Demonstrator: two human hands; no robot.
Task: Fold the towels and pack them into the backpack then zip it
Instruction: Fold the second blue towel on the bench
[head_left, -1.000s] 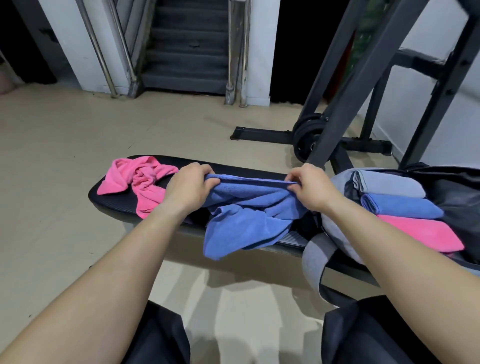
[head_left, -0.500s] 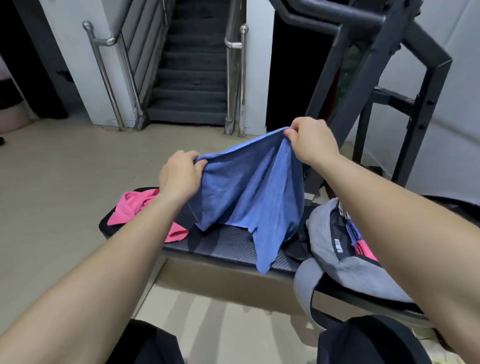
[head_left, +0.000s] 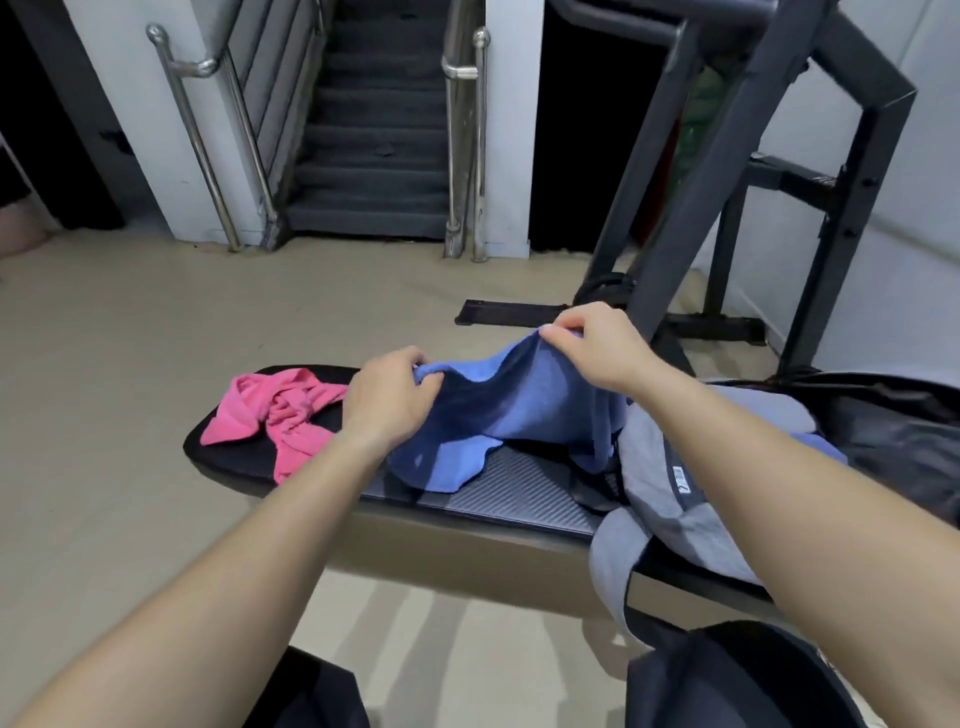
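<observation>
Backpack (head_left: 654, 452) contents behind right forearm (head_left: 753, 436), blue towel (head_left: 519, 410) half-hiding left fingers (head_left: 428, 385)

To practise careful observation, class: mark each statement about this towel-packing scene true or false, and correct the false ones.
1. The left hand and the right hand both grip the blue towel. True.
2. The pink towel lies on the bench, left of the blue towel. True.
3. The pink towel is neatly folded. False: it is crumpled.
4. The backpack rests on the bench. True.
5. The backpack is zipped shut. False: it lies open.
6. The blue towel lies flat on the floor. False: the hands hold it up over the bench.
</observation>
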